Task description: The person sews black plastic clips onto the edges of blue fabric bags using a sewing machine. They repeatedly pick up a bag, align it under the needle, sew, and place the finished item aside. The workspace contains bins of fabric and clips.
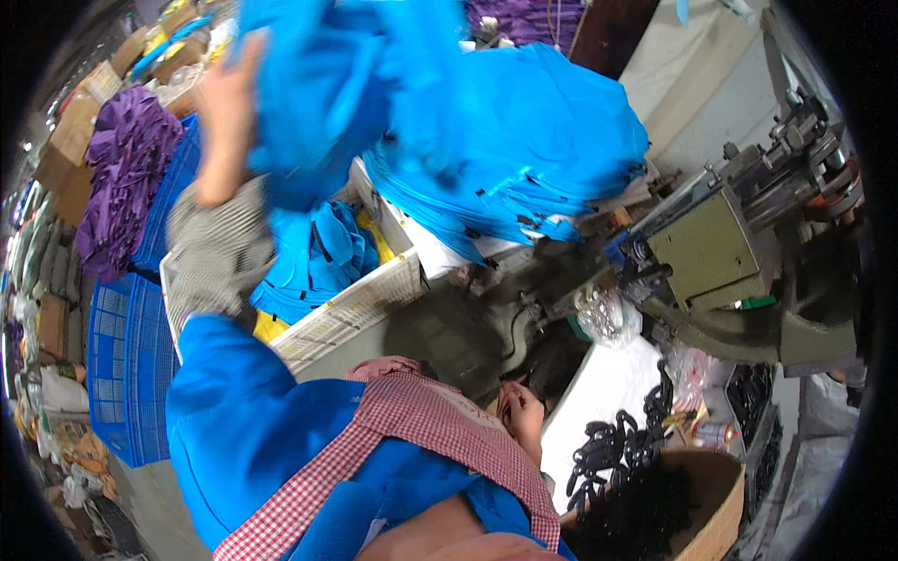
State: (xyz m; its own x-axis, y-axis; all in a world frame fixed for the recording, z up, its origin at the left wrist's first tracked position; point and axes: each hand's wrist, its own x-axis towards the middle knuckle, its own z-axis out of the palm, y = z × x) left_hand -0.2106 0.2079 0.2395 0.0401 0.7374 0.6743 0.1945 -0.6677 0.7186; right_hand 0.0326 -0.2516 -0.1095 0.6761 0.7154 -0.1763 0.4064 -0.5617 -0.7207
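My left hand (229,107), smeared by motion, is raised at the upper left and grips a bright blue cloth piece (323,93). That cloth hangs blurred above a white plastic basket (360,309) of more blue cloth pieces (323,252) with small black parts. To its right lies a thick stack of blue cloth pieces (533,131), their layered edges showing. My right hand (526,416) is low by the edge of my red checked apron, fingers curled together; what they hold, if anything, is hidden.
A green-grey machine (711,248) stands at the right. Black curved parts (608,449) lie on a white surface beside a cardboard box (720,505) of dark pieces. Blue crates (131,374) and purple cloth (131,178) are at the left.
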